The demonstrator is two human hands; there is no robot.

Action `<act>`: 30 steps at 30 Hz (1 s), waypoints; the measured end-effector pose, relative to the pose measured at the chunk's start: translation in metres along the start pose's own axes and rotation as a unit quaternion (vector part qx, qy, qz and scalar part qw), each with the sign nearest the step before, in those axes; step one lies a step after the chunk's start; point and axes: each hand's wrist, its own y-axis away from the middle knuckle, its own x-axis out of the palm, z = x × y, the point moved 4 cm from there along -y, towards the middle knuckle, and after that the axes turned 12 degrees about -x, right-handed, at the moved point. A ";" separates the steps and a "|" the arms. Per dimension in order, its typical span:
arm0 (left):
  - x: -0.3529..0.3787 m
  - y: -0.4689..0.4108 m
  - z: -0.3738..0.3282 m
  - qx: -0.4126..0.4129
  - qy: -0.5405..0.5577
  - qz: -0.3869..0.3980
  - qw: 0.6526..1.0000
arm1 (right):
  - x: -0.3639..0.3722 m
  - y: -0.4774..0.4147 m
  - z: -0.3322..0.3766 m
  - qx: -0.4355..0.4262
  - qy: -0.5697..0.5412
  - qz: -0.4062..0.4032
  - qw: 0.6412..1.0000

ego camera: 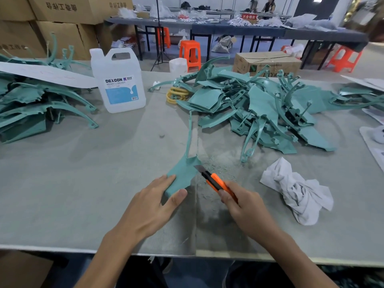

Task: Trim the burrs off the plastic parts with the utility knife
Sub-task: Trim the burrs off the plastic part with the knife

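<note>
The grey worktop (83, 183) carries everything in this station. The larger pile of teal mouldings (270, 113) occupies its far right, and a second pile (31, 104) sits at the far left, with a clear jug (119, 84) standing upright just beside that one. A crumpled white rag (299, 192) lies to the right of the working area, apart from both hands. The plastic part (182, 175) in work lies flat near the middle of the worktop, in front of the person and between the two hands. Its broad end is nearest the person, and a thin arm runs from it towards the far side, so the long axis points almost straight away from the operator. The left hand (149, 206) pinches the broad end between thumb and fingers and steadies it. The right hand (243, 206) is curled round the orange utility knife (216, 181), which lies immediately right of the part. The knife's long axis runs diagonally from near-right to far-left, and the extended blade (199, 168) meets the part's right edge. That edge faces the knife hand, so the trimming stroke is likely to follow it. Whether the blade is cutting or only touching cannot be determined. Fine shavings (218, 161) dust the surface just beyond the blade.
</note>
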 end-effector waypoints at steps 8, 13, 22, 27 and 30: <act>-0.013 0.003 -0.003 -0.036 0.078 -0.003 0.996 | 0.002 -0.005 0.012 -0.024 -0.027 -0.022 0.999; -0.014 0.004 -0.005 -0.030 0.085 -0.004 0.996 | 0.005 -0.007 0.008 -0.034 -0.030 -0.019 0.999; -0.012 -0.006 0.004 -0.022 0.120 -0.006 0.993 | 0.012 -0.005 0.017 -0.052 -0.046 -0.004 0.998; -0.010 -0.009 0.006 -0.013 0.116 -0.005 0.993 | 0.009 -0.018 0.014 -0.014 -0.052 -0.069 0.996; -0.010 -0.011 0.008 -0.012 0.123 -0.009 0.992 | 0.019 -0.018 0.029 -0.055 -0.049 -0.014 0.997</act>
